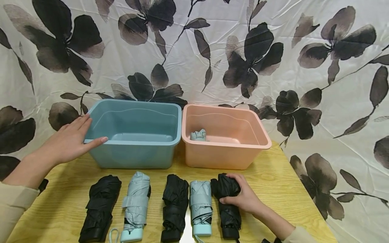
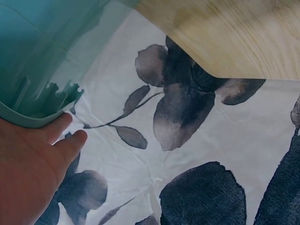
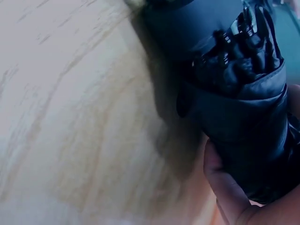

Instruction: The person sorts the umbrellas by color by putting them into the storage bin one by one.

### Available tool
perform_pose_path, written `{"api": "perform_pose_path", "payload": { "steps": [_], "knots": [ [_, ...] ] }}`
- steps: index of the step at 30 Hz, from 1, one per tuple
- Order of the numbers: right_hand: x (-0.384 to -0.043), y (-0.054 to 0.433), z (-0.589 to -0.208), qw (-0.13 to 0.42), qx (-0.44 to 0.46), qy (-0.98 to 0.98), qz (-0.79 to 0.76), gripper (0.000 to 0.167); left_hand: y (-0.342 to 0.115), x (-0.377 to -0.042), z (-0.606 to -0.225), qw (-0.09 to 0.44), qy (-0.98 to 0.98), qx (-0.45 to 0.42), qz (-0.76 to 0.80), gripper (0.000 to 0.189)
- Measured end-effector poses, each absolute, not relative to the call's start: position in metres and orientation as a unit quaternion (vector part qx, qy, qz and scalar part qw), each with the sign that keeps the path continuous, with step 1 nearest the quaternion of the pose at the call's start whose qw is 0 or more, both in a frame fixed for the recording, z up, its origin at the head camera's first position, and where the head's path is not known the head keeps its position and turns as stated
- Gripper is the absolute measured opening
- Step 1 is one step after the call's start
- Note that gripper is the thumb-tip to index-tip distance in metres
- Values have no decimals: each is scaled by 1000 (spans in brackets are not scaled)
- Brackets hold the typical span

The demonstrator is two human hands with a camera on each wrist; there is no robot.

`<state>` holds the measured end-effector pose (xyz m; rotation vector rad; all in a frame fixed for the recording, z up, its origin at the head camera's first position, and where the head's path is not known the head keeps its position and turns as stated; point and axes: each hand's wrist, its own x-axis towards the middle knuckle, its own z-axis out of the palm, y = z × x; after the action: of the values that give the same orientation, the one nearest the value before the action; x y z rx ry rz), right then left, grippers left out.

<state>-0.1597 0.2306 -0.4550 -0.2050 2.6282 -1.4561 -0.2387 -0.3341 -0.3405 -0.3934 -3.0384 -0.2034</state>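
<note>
Head view: two bins side by side on a wooden table (image 1: 276,189). Pink bin (image 1: 222,158) has a light blue bundle (image 1: 198,135) inside on the left, mostly hidden by the front wall. You can see down to the floor of the blue bin (image 1: 133,156); the left hand (image 1: 71,140) rests on its left rim, fingers pretty straight, thumb apart over the front edge. In front there's a row of five folded umbrellas, and the right hand (image 1: 243,194) has fingers and thumb curled round the far-right black umbrella (image 1: 230,216). Can't tell if it's lifted.

Left wrist: two digits at the blue bin's rim, slightly apart; can't tell about the others.

Right wrist: thumb against the black umbrella's side, other fingers mostly hidden.
</note>
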Motion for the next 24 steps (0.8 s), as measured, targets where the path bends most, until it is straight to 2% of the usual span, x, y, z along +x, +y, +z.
{"api": "perform_pose_path", "payload": {
  "steps": [6, 11, 16, 24],
  "knots": [
    [-157, 233, -446, 40, -87, 866, -490, 78, -334, -238, -340, 36, -989, -128, -69, 104],
    [-154, 229, -429, -12, -121, 859, -498, 73, -334, -239, -340, 32, -989, -126, -73, 104],
    [-154, 221, -407, -66, -159, 844, -508, 73, -335, -239, -340, 32, -989, -126, -69, 104],
    [-166, 201, -369, -107, -198, 805, -548, 77, -335, -239, -340, 31, -989, -121, -74, 105]
  ]
}}
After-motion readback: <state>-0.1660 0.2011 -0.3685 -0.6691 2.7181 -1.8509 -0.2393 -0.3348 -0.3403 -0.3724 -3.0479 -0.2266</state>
